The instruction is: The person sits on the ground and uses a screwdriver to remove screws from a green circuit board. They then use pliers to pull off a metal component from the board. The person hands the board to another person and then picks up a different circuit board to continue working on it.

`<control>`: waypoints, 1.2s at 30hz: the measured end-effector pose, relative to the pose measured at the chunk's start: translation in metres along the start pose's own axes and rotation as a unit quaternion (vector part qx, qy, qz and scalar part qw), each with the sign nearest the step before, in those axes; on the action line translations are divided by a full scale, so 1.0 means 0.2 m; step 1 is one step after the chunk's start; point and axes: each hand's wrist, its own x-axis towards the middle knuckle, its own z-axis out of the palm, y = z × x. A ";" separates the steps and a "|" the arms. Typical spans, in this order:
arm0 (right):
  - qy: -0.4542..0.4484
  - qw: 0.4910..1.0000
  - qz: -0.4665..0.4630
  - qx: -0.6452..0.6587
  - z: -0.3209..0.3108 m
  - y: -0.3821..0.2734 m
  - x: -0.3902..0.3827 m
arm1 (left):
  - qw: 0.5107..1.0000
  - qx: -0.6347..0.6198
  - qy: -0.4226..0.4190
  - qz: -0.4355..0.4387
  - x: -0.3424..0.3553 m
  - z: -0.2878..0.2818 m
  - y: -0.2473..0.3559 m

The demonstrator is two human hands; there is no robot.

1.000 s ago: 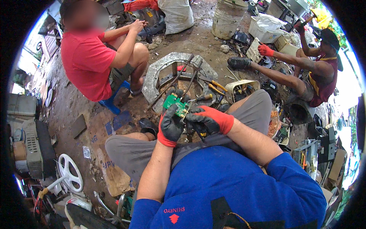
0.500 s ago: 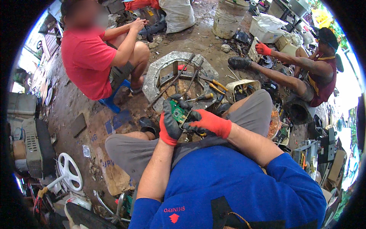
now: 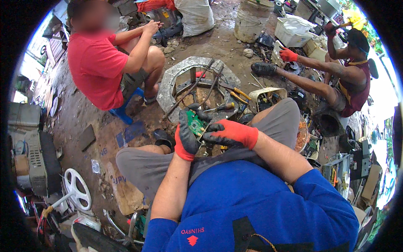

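In front of my lap, my left hand (image 3: pixel 187 138) is closed around a green circuit board (image 3: pixel 196 124), with its dark-coated fingers along the far edge. My right hand (image 3: pixel 231 133), in a similar red and dark glove, is closed at the board's near right edge. What its fingers grip is hidden. A small yellow bit shows just below that hand; I cannot tell what it belongs to. Beyond the board, a screwdriver (image 3: pixel 226 106) with a yellow and black handle and an orange-handled cutting tool (image 3: pixel 239 95) lie at an octagonal metal frame (image 3: pixel 168 92).
Metal rods (image 3: pixel 191 86) lie across the frame. A person in a red shirt (image 3: pixel 94 67) sits at the left; a co-worker (image 3: pixel 350 77) sits at the right, one arm raised with a wooden-handled tool. A white steering-wheel-shaped part (image 3: pixel 77 189), buckets and scrap surround me.
My right hand has shifted slightly and turned over the board's near edge. The board stays in my left hand. The co-worker at the right has raised an arm with a tool.
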 end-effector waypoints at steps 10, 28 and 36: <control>-0.055 0.995 0.004 0.089 -0.03 0.06 0.01 | 1.000 -0.018 -0.021 -0.012 0.00 0.02 -0.03; 0.019 0.842 -0.433 -0.320 -0.07 0.18 0.02 | 0.999 0.021 0.035 0.024 0.01 0.06 -0.02; -0.028 0.995 0.040 0.087 0.01 0.03 0.00 | 0.999 -0.038 0.020 -0.010 0.00 0.01 -0.02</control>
